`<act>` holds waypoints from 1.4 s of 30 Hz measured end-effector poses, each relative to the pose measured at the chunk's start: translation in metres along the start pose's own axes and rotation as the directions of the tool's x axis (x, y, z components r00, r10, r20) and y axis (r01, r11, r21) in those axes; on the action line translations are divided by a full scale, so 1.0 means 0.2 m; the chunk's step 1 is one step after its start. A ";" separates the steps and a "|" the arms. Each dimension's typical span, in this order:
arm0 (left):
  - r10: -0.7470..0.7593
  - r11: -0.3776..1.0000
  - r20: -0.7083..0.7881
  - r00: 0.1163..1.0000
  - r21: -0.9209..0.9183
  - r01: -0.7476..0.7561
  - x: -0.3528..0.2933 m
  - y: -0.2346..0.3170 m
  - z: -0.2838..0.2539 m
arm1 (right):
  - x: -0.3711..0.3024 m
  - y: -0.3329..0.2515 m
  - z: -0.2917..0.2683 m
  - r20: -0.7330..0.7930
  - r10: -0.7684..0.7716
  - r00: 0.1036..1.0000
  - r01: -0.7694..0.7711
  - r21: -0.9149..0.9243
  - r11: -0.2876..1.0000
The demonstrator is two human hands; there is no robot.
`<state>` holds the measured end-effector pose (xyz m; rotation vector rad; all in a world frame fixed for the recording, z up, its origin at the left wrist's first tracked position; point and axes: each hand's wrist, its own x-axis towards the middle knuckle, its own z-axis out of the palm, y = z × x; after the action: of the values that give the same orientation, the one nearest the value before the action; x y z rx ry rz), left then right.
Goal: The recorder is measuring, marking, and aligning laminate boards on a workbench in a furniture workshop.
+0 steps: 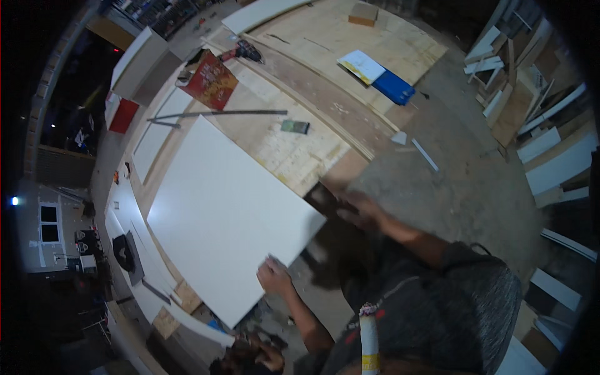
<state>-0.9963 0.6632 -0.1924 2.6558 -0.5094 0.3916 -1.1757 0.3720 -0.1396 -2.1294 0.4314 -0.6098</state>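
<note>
A large white panel (225, 219) lies over the worktable, its near corner reaching toward me. At its near edge, my left hand (274, 276) is closed, fingertips up over the white surface; what the fingers pinch, if anything, is too small to make out. My right hand (362, 211) is beside the panel's right corner, slightly blurred, with fingers stretched out and apart. No object shows in it. On the bare wood beyond the panel are a small green and dark block (295, 127) and a long thin metal strip (250, 113).
A drill (245, 51) and a red box (209, 81) sit farther back. A blue and white packet (381, 78) lies on the table's right part. Offcuts (544, 137) lean at the right. A cigarette (369, 337) juts into the bottom, near a dark unclear shape (250, 357).
</note>
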 end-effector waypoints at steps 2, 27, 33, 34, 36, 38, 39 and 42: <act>-0.219 0.974 0.052 0.974 -0.041 0.221 -0.01 -0.08 -0.23 | 0.13 -0.11 -0.06 0.097 -0.118 0.988 0.106 0.113 0.988; -0.897 0.272 0.162 0.410 -0.530 0.804 -0.43 0.95 0.05 | 1.26 1.78 -1.54 -0.295 0.725 0.623 -0.452 0.620 0.641; -0.949 0.238 0.020 0.315 -0.610 0.756 -0.54 0.84 0.12 | 1.22 1.67 -1.43 -0.498 0.505 0.705 -0.707 -0.437 0.556; -0.958 0.159 0.091 0.271 -0.618 0.770 -0.55 0.85 0.12 | 1.22 1.50 -1.37 -0.516 0.323 0.793 -0.552 -0.386 0.739; -0.957 0.073 0.170 0.234 -0.642 0.764 -0.53 0.89 0.13 | 1.19 1.40 -1.30 -0.281 0.230 0.932 -0.322 -0.346 0.881; -0.937 -0.170 0.339 0.081 -0.648 0.743 -0.51 0.91 0.10 | 1.13 1.24 -1.09 -0.169 0.585 0.793 -0.560 -0.582 0.590; -0.939 -0.175 0.334 0.082 -0.669 0.722 -0.50 0.91 0.11 | 1.09 1.24 -1.04 -0.235 0.512 0.826 -0.519 -0.670 0.530; -0.875 -0.363 0.482 0.033 -0.702 0.613 -0.57 0.78 0.15 | 1.04 1.32 -1.01 -0.302 0.435 0.849 -0.493 -0.750 0.441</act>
<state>-1.1554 0.5500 -0.2059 1.1914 1.1494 -0.0295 -1.1426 -0.0144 -0.1944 -2.6435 1.5449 -0.1208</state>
